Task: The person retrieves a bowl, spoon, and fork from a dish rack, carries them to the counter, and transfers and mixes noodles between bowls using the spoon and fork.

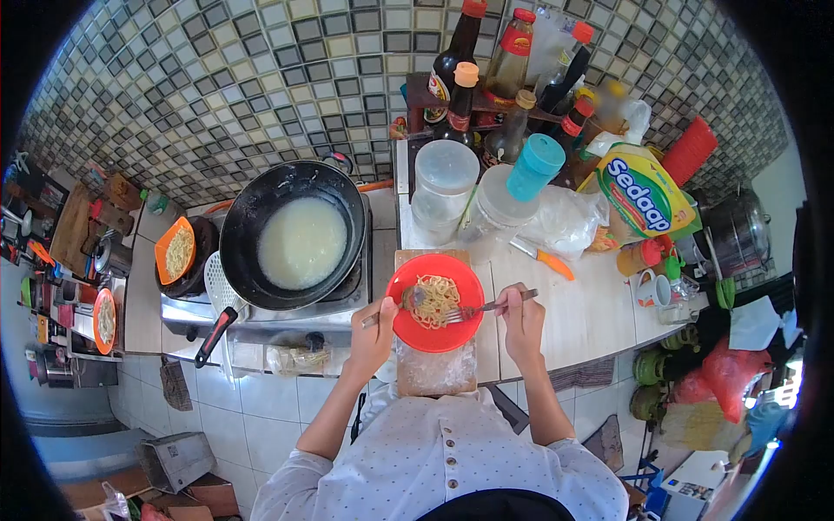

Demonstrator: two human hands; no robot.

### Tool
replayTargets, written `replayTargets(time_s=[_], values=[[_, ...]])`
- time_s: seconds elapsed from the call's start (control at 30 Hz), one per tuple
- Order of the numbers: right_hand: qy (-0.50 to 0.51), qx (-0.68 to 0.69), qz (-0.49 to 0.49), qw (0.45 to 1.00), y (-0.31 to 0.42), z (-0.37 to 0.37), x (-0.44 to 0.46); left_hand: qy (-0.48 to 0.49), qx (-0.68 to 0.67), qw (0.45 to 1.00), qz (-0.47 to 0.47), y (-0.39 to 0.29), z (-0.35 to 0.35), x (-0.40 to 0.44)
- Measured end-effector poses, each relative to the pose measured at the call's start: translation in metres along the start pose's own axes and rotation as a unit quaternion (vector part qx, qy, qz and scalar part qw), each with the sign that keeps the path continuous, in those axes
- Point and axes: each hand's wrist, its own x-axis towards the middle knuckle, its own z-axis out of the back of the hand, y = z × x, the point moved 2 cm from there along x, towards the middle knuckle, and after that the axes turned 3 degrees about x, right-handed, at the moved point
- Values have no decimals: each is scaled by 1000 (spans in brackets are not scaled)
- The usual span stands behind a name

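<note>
noodles (437,293) are held in a red bowl (440,342), which is set on a board (437,373) at the counter's front edge, directly before the shirted torso. a spoon (371,320) is pinched between the thumb and curled fingers of the left hand (372,337), at about eight o'clock of the bowl, and its head is dipped into the noodles. a fork (465,313) is gripped by the thumb and fingers of the right hand (521,326), at about three o'clock, and its tines are pressed against the noodles' right side.

from the bowl, a wok (236,226) of cloudy whitish liquid (304,243) is seated on the stove (326,323) at ten o'clock, with its handle (217,337) pointed toward seven. a skimmer (219,280) is placed at the wok's left side. farther out, between nine and ten, more noodles are contained in an orange bowl (162,252).

a clear jar (445,187) is stood at twelve o'clock, and a turquoise tub (536,165) is seen at one, below dark bottles (458,56). an orange-handled knife (554,265) is laid at two, with a yellow pack (645,189) farther along that line. a mug (652,290) is found at three.
</note>
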Motion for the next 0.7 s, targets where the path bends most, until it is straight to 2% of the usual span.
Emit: replayTargets(time_s=[0.17, 0.27, 0.37, 0.47, 0.57, 0.63, 0.7], values=[[-25, 86, -44, 995, 0, -6, -3, -3, -34, 999, 16, -4, 2, -4], [14, 78, -56, 995, -9, -15, -5, -4, 8, 1000, 1, -8, 2, -4], [8, 37, -19, 999, -12, -10, 0, -5, 42, 999, 4, -9, 5, -3], [8, 50, -37, 998, -11, -1, 3, -1, 38, 999, 18, -8, 8, -3], [-15, 123, -72, 990, -12, 1, 4, -38, 19, 999, 2, 0, 5, -3], [-4, 94, -63, 994, -13, -2, 4, -33, -75, 996, 34, 8, 0, -2], [8, 65, -54, 996, -12, -3, 5, -24, -55, 998, 21, 2, -6, 0]])
